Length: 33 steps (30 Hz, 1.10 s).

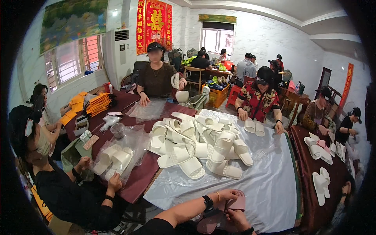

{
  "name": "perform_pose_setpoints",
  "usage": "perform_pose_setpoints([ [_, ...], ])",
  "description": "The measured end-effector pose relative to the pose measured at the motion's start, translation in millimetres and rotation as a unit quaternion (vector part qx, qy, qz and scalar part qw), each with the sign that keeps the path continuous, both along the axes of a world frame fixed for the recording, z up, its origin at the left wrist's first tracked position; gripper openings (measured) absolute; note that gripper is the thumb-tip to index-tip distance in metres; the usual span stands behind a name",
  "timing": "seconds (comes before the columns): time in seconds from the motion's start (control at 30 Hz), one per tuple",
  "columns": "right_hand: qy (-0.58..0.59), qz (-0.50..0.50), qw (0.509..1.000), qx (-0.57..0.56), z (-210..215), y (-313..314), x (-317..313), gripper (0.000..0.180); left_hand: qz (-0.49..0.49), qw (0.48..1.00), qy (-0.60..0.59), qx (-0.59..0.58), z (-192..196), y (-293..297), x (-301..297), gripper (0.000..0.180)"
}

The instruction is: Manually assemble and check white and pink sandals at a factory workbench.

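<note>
A dusty-pink slide slipper (236,204) is between my two hands at the near edge of the table. My left hand (227,194), with a dark watch at the wrist, has its fingers closed at the top of the slipper's strap. Just below, my right hand (237,217) grips the lower side of the same slipper. A second pink slipper (209,224) lies beside them at the bottom, partly hidden by my left forearm. Beyond my hands a large heap of white slippers (192,166) covers the middle of the table.
Clear plastic sheeting covers my table (270,176). To the left, a person bags white slippers (122,157) in a clear bag (137,152). Across from me, a person touches a white pair (254,127). Orange packets (98,103) are stacked far left; more slippers (321,186) lie on the right table.
</note>
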State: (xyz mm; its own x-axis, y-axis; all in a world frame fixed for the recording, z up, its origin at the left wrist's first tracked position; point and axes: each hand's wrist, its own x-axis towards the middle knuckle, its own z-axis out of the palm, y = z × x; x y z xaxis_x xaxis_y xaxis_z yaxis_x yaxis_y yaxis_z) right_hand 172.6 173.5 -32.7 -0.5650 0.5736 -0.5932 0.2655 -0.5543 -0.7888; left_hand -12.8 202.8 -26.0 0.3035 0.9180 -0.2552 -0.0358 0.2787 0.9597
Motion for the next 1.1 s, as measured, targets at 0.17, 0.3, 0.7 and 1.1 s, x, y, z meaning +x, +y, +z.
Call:
perform_pose_setpoints([
  [0.17,0.013,-0.027,0.999,-0.01,-6.8,-13.5,10.7,0.018,0.045,0.997,-0.035,0.045,-43.4,5.4,8.7,0.02],
  [0.3,-0.066,0.032,0.981,0.182,26.6,-15.2,16.2,0.021,0.185,0.958,0.163,0.146,-20.2,-4.8,12.7,0.024],
  [0.7,0.077,-0.083,0.909,0.402,1.1,65.2,-44.0,0.033,0.218,0.967,-0.126,0.037,-19.0,-15.7,-15.1,0.009],
  [1.1,0.013,-0.093,0.902,0.422,-4.6,61.0,-63.0,0.017,0.282,0.948,-0.137,0.062,-23.5,-25.0,-12.3,0.007],
])
